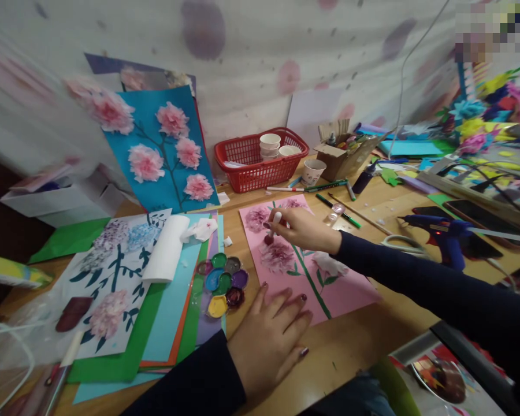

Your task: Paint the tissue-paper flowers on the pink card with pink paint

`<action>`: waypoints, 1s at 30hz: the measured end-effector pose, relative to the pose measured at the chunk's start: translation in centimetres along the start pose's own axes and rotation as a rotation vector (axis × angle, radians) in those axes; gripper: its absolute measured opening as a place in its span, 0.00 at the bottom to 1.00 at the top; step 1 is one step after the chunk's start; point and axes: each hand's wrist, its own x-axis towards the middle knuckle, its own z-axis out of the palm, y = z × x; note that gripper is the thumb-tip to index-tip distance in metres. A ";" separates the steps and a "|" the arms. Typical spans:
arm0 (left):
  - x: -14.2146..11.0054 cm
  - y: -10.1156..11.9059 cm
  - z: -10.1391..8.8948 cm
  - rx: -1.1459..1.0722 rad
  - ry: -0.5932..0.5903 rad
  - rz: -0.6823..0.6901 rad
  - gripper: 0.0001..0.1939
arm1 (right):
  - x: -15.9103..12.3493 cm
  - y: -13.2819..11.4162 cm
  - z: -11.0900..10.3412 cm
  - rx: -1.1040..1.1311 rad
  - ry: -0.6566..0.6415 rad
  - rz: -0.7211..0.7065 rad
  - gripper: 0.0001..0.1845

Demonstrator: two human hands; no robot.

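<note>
My right hand [292,226] pinches a small white dabber [277,218] with a dark red tip. Its tip is at the upper edge of a dark pink tissue flower [277,255] on a pink sheet [351,294]. That sheet also carries a painted green stem with leaves, more pink flowers at its top and a whitish flower [329,264] at the right. My left hand [271,335] lies flat, fingers spread, over the sheet's lower left edge and the table. Beside it is a cluster of small paint pots [218,305], including yellow, green, blue, purple and dark red.
A blue sheet with pink flowers [149,136] stands behind. Stacked coloured papers [162,323] and a white paper roll [167,248] lie left. A red basket [260,173], paper cup [314,172] and cardboard box [335,159] are at the back. A blue glue gun [444,234] lies right.
</note>
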 end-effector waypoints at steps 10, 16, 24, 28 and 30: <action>0.0 -0.1 0.1 0.017 -0.015 0.002 0.23 | -0.2 -0.6 0.2 0.088 -0.048 -0.022 0.16; 0.0 0.0 0.1 0.012 -0.017 0.001 0.23 | -0.3 0.1 -0.5 0.110 -0.111 -0.041 0.14; 0.1 0.0 0.1 0.024 -0.008 0.009 0.23 | -1.5 0.7 -0.3 0.235 -0.182 0.007 0.18; 0.0 0.0 0.1 0.012 -0.012 0.005 0.23 | -1.9 0.9 0.1 0.240 0.026 -0.023 0.14; 0.0 0.0 0.1 0.016 -0.017 0.006 0.23 | -1.9 0.9 0.0 0.259 -0.092 -0.097 0.14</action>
